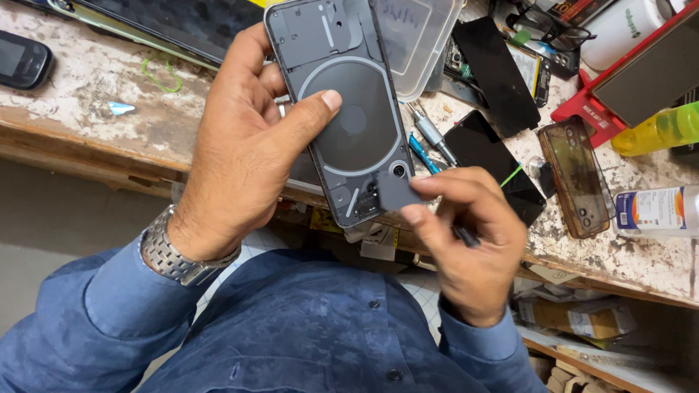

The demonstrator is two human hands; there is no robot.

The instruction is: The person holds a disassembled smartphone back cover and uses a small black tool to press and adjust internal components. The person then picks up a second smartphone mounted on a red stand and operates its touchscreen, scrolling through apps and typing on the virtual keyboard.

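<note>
Above the near edge of a worn, paint-flecked wooden desk (95, 116), the left hand (240, 153) grips a grey smartphone with its transparent back (346, 109) exposed, while the right hand (466, 240) pinches a small dark grey square cover (395, 191) against the phone's lower corner.

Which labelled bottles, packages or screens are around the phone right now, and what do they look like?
Clear bottle, right edge of bench: lying down, white and blue label.
Yellow-green bottle, above it: lying, translucent.
Loose screen panels, right of the phone: flat, black.
Small dark phone, far left: screen off.
</note>
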